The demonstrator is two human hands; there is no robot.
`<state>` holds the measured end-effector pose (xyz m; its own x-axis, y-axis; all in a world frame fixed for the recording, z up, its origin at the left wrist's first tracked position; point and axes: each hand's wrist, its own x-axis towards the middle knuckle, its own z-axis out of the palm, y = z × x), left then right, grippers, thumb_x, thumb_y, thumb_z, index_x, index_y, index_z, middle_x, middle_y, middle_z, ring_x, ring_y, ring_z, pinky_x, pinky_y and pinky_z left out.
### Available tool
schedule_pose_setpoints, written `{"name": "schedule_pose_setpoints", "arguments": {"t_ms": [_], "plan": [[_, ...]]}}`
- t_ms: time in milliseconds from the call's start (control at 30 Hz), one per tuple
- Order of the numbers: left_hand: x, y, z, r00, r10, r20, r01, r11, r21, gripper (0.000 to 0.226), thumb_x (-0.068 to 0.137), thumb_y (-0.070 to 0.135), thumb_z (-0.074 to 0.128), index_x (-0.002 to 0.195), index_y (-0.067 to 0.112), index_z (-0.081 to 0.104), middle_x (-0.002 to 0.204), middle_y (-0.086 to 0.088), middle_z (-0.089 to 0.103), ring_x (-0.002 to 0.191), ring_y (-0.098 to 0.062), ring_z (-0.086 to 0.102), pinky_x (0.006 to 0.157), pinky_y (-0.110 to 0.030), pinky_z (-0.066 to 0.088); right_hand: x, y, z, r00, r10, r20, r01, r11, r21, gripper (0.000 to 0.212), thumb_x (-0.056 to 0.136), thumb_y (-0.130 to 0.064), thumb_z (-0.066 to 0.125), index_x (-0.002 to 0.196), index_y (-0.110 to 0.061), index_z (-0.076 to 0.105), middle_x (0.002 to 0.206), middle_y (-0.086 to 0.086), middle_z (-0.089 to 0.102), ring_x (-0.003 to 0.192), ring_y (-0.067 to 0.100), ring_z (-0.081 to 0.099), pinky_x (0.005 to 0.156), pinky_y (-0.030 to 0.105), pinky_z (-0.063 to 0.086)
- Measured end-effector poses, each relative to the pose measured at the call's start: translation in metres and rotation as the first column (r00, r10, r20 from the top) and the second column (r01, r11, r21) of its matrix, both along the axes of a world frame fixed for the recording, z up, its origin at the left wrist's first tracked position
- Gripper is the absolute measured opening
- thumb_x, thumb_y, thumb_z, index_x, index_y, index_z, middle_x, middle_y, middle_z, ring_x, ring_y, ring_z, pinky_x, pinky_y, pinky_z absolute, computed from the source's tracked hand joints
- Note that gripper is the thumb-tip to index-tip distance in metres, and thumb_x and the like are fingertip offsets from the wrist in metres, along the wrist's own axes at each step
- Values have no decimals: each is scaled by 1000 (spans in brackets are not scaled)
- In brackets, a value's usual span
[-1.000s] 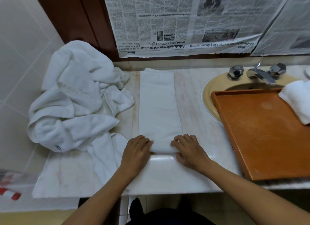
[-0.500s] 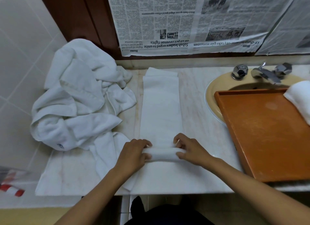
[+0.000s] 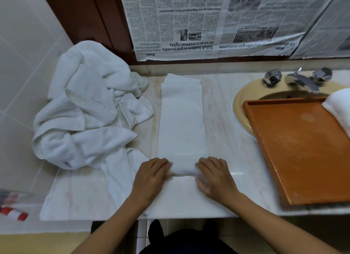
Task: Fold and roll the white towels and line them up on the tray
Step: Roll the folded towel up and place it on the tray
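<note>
Where the marble counter (image 3: 227,140) lies between a heap of towels (image 3: 85,111) and the orange tray (image 3: 303,159), the folded towel (image 3: 181,121) stretches as a narrow strip, its long axis running from the person straight toward the wall. Its near end is wound into a short roll lying crosswise. The left hand (image 3: 151,176) grips the roll's left end and the right hand (image 3: 214,176) its right end, fingers curled over it. A rolled towel (image 3: 339,110) sits at the tray's far right edge.

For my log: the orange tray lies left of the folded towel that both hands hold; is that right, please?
No: the head view shows the orange tray right of the folded towel that the left hand and right hand hold.
</note>
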<state>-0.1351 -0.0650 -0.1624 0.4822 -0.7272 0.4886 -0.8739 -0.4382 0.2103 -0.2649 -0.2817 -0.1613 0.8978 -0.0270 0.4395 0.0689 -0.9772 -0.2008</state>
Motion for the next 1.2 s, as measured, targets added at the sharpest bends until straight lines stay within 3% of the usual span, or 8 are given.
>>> {"name": "schedule_pose_setpoints", "arguments": {"t_ms": [100,333,600,800,867,967,1067,1200], "plan": [[2,5,-8,999,-14,36,11,998,68,33,94,30,58,113,8,73,118,-7,70,109,-25,61,79,-35,47,1,-9,-5,999,33,-9,-34,996,-87,36,78,-19,62,113,-10,60,113,7,63,101,26,55,79,38,36],[12,-8,4,999,-10,32,4,983,183,38,91,30,51,111,3,70,110,-13,69,100,-30,62,74,-40,52,24,-21,12,988,115,-107,-118,993,-24,30,72,-11,56,99,-7,65,98,5,63,89,24,55,74,36,34],[21,-1,18,959,-102,-264,176,945,275,40,85,44,50,102,13,69,94,0,65,81,-21,59,62,-30,52,26,-30,23,895,236,-378,-184,968,169,36,77,-37,54,97,-11,70,88,0,60,87,13,40,71,29,35],[26,-6,20,956,3,-293,88,951,297,39,83,41,52,108,19,73,101,0,58,86,-24,51,67,-36,45,36,-25,25,810,138,-570,255,792,554,40,59,-43,68,87,-13,64,93,-10,44,92,14,42,82,28,36],[30,-11,22,938,55,-341,47,958,282,41,83,40,53,114,20,73,94,-1,59,82,-27,54,67,-37,46,42,-22,29,815,110,-570,335,712,617,15,65,-31,70,73,-21,63,87,-10,47,90,15,47,84,33,37],[33,-19,26,940,119,-319,-40,969,244,49,85,44,42,114,20,73,79,0,62,68,-28,58,58,-33,42,45,-11,29,849,-94,-519,475,565,675,17,74,-13,68,75,-23,54,83,-9,52,87,18,50,85,41,38],[31,-26,24,961,120,-249,-75,981,180,32,84,31,52,100,19,77,84,1,68,67,-28,61,55,-33,47,43,0,24,866,-290,-407,475,728,493,22,79,-3,64,80,-20,50,89,-6,50,89,17,41,73,34,27],[18,-24,16,981,78,-177,-85,996,-31,23,74,4,68,91,17,79,88,1,67,74,-21,55,63,-29,39,28,4,12,982,-183,-38,185,979,82,22,68,6,64,79,-13,61,81,2,55,71,23,46,62,33,31]]}}
